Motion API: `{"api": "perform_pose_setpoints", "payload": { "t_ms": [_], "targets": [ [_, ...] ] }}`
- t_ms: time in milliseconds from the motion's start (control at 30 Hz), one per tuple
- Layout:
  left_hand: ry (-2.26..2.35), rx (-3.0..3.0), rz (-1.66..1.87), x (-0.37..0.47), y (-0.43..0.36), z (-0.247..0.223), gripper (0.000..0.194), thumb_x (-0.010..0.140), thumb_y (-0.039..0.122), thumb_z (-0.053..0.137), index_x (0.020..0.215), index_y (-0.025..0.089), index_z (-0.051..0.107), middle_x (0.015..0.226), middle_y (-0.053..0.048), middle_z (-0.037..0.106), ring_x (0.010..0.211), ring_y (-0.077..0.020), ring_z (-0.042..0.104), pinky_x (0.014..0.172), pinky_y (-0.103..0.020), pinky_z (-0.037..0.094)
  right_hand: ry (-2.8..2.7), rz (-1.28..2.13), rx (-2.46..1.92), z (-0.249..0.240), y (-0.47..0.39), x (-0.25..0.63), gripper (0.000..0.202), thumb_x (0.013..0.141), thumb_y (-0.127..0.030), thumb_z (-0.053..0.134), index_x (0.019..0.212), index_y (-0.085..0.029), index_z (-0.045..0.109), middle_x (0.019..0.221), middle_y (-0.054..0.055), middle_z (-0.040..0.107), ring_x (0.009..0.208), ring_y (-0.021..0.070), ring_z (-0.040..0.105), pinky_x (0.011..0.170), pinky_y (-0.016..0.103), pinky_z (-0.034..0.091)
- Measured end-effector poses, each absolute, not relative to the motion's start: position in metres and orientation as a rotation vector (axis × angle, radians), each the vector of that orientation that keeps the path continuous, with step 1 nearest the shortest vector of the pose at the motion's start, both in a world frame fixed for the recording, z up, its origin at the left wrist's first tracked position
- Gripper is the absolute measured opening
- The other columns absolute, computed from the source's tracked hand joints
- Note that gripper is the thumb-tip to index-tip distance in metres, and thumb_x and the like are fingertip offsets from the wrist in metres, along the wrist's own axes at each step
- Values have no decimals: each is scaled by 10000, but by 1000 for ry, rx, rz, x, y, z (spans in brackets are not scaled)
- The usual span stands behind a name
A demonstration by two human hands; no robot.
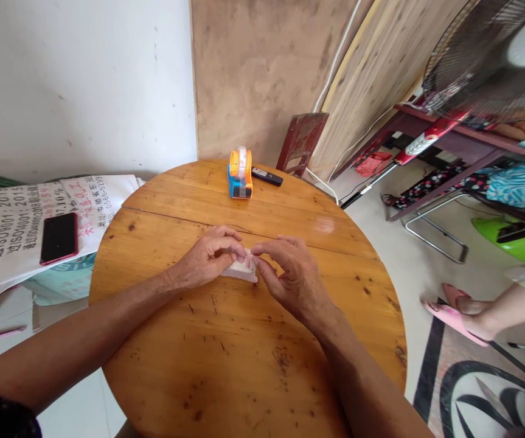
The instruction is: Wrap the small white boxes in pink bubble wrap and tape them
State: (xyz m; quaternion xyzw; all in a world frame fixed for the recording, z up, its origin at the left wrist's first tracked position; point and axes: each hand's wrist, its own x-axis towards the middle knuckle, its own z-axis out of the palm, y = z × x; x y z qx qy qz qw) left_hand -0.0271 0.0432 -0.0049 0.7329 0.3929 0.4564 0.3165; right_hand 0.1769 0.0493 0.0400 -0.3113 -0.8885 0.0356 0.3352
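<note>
A small whitish box-like object [240,271] lies on the round wooden table [244,347], partly hidden under my fingers. My left hand [210,255] is over its left side, thumb and fingers pinched together at its top edge. From the right, my right hand [292,274] reaches its right end, with thumb and forefinger close to a small pale piece there. What the fingertips grip is too small to make out.
An orange and blue tape dispenser [240,176] and a black remote-like object [267,176] sit at the table's far edge. A phone [59,238] lies on white sacks at left. Behind the table is a chair [301,143]; a fan [494,61] and people's legs are at right.
</note>
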Motion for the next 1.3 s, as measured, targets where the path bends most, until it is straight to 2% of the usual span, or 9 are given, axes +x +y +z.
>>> {"api": "perform_pose_setpoints", "payload": {
  "t_ms": [233, 533, 700, 833, 1033, 1200, 1300],
  "targets": [
    [1051, 1853, 1169, -29, 42, -5, 178, 861, 182, 550, 907, 188, 722, 1157, -92, 583, 1116, -231, 571, 965, -383, 444, -2305, 75, -932, 44, 56, 189, 150, 886, -130, 552, 940, -199, 673, 880, 46, 751, 825, 214, 680, 779, 347, 476],
    [1056, 1814, 1229, -30, 45, -5, 213, 817, 179, 575, 989, 178, 701, 1155, -94, 599, 1112, -228, 581, 989, -392, 444, -2346, 105, -1030, 38, 58, 190, 254, 881, -119, 497, 1041, -195, 679, 1013, 82, 756, 950, 250, 695, 838, 405, 509],
    [1092, 1598, 1157, -28, 44, -7, 376, 818, 236, 597, 1187, 164, 616, 1099, -94, 641, 938, -193, 624, 802, -327, 520, -2383, 206, -1063, 35, 60, 192, 303, 896, -199, 532, 1187, -173, 616, 1163, 124, 710, 1056, 274, 666, 887, 449, 523],
    [1011, 1449, 1131, -26, 45, -11, 409, 810, 255, 627, 1208, 168, 596, 1146, -96, 657, 928, -182, 646, 771, -293, 525, -2470, 312, -1008, 36, 58, 190, 403, 891, -174, 512, 1292, -198, 543, 1186, 104, 695, 1084, 261, 648, 929, 460, 507],
    [968, 1387, 1136, -24, 46, -11, 413, 776, 217, 660, 1180, 152, 608, 1061, -72, 667, 892, -159, 651, 758, -264, 519, -2413, 287, -985, 37, 58, 190, 361, 911, -163, 497, 1266, -203, 549, 1111, 80, 721, 1070, 250, 653, 936, 440, 482],
    [993, 1349, 1110, -25, 45, -9, 469, 770, 243, 657, 1224, 150, 586, 1163, -99, 648, 925, -174, 643, 738, -272, 521, -2427, 274, -897, 42, 56, 190, 174, 889, -192, 587, 1054, -211, 638, 1043, 70, 724, 987, 237, 663, 851, 390, 478],
    [1001, 1367, 1124, -27, 46, -9, 458, 765, 245, 657, 1211, 162, 595, 1189, -102, 643, 965, -188, 631, 769, -296, 522, -2494, 319, -816, 45, 53, 186, 164, 840, -214, 669, 1002, -211, 643, 1052, 69, 699, 983, 233, 641, 854, 382, 465]
  ]
}}
